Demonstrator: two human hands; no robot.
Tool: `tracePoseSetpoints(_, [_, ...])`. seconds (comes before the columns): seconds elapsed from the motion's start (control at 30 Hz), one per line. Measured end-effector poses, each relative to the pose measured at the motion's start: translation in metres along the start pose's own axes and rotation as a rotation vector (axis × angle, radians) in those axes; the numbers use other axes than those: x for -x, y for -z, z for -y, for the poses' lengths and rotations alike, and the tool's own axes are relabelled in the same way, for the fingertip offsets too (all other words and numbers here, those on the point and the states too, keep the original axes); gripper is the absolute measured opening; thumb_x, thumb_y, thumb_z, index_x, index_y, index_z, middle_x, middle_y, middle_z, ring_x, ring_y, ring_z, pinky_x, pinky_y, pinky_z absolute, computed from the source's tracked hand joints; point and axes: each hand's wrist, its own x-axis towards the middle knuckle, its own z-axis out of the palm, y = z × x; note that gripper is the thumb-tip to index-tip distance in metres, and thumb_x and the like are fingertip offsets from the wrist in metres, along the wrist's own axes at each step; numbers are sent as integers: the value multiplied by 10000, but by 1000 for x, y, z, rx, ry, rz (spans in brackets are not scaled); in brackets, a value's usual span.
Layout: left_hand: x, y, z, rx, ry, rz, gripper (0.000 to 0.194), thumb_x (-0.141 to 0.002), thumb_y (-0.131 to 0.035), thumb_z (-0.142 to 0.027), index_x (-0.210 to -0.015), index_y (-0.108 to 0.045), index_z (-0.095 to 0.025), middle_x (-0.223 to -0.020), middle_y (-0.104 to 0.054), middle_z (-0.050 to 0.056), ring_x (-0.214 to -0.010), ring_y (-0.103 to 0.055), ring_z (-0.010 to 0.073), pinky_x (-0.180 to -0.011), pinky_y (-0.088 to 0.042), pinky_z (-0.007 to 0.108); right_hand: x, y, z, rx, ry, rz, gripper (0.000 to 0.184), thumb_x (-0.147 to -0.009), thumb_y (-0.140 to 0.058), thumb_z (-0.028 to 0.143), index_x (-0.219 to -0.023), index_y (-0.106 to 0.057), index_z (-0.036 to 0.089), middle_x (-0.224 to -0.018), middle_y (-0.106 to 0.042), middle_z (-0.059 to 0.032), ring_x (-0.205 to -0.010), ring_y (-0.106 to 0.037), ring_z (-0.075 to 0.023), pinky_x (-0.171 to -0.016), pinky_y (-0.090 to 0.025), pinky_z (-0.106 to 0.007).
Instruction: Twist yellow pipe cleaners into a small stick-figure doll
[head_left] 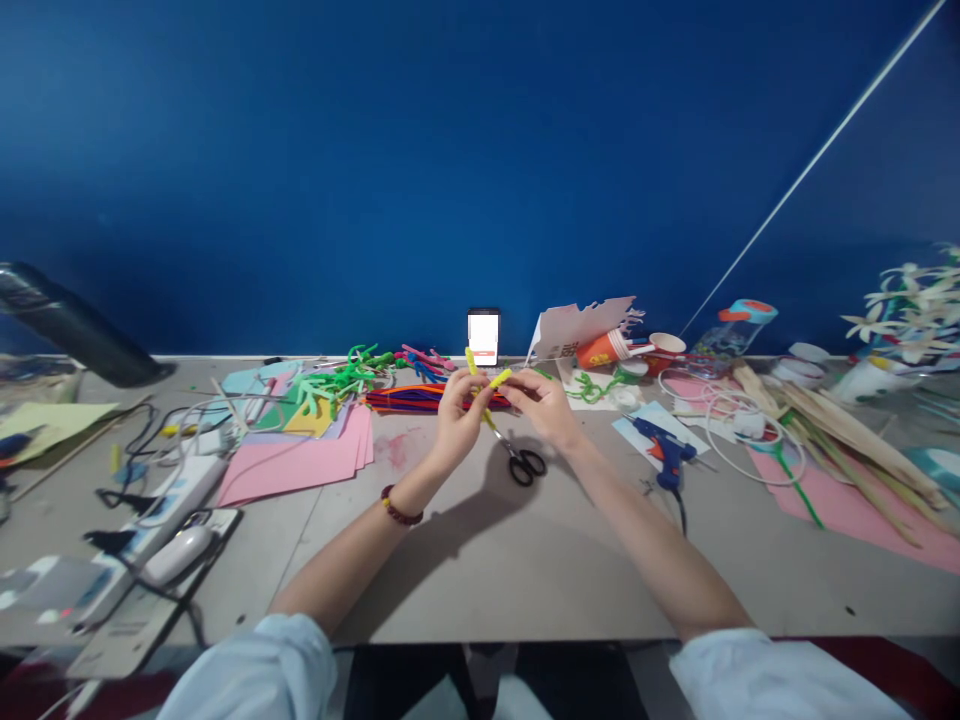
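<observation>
Both hands meet above the middle of the table. My left hand (459, 410) is closed around a yellow pipe cleaner (471, 362), whose fuzzy upper end sticks up past the fingers. Its other end shows below the hand. My right hand (546, 402) pinches a bent yellow piece (500, 379) of the same fuzzy stuff, close against the left fingertips. Whether the two yellow parts are joined is hidden by the fingers. Under the hands lie black-handled scissors (525, 466), blades pointing away. Behind them rests a bundle of orange and purple pipe cleaners (401, 399).
A lit phone (484, 335) leans on the blue wall. Pink paper sheets (292, 465) and green pipe-cleaner shapes (337, 380) lie left, beside a power strip (150, 530). To the right are a blue glue gun (667, 450), paper cups (607, 348) and coiled white cable (750, 425).
</observation>
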Motion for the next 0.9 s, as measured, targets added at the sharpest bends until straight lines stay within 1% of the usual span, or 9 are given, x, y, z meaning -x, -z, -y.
tracePoseSetpoints(0.1, [-1,0,-1,193,180,60,189,-809,-682,-376,-832,-653,-191,-957,-603,51,-861,-594,148,-724,-499,267,-1,4,2,42,53,20,250,-760,-711,445,-901,-759,243,-848,-630,-36,-839,-619,-175,-749,-551,-314])
tracePoseSetpoints(0.17, [-1,1,-5,312,307,135,220,-784,-709,-395,-829,-657,-186,-880,-623,31,-789,-593,132,-708,-495,264,-2,8,1,34,48,59,272,-768,-704,465,-937,-756,259,-874,-633,-36,-850,-622,-177,-757,-556,-321])
tracePoseSetpoints(0.23, [-2,3,-9,405,394,202,248,-750,-742,-403,-815,-664,-177,-818,-637,18,-750,-592,125,-702,-487,261,-4,12,0,17,27,106,285,-773,-696,488,-951,-754,272,-906,-638,-35,-848,-622,-177,-740,-558,-322])
tracePoseSetpoints(0.4, [-5,6,-16,553,499,331,272,-659,-821,-370,-738,-670,-157,-778,-648,14,-768,-599,134,-752,-470,273,-6,21,1,0,42,197,226,-745,-729,491,-822,-764,282,-841,-608,-21,-791,-600,-168,-687,-537,-314])
tracePoseSetpoints(0.57, [-4,10,-18,581,553,510,304,-645,-831,-391,-749,-682,-147,-757,-604,11,-728,-568,123,-729,-465,274,-6,25,10,2,71,303,205,-733,-748,484,-781,-758,285,-820,-598,-15,-820,-582,-172,-759,-501,-339])
tracePoseSetpoints(0.67, [-5,11,-18,517,507,566,318,-677,-800,-435,-774,-687,-154,-773,-595,18,-726,-563,128,-722,-479,290,-4,25,14,9,76,314,197,-747,-741,470,-768,-747,274,-804,-595,-10,-794,-575,-164,-760,-480,-339])
tracePoseSetpoints(0.73, [-6,10,-18,411,404,530,302,-716,-764,-451,-784,-690,-166,-822,-585,29,-772,-571,141,-732,-492,298,-3,25,15,46,73,260,170,-771,-725,435,-793,-740,267,-823,-593,-8,-790,-573,-158,-745,-470,-326])
tracePoseSetpoints(0.8, [-7,9,-17,232,237,414,271,-740,-742,-444,-782,-697,-179,-913,-556,49,-876,-570,169,-739,-504,298,-3,23,14,101,71,175,153,-788,-705,402,-801,-729,251,-832,-590,-8,-800,-573,-156,-746,-463,-315])
tracePoseSetpoints(0.9, [-7,8,-18,-113,-16,174,203,-766,-728,-397,-784,-704,-196,-1001,-498,66,-1010,-530,200,-778,-511,310,-3,17,9,152,72,57,157,-790,-683,373,-759,-699,220,-803,-584,-6,-806,-570,-159,-765,-463,-312])
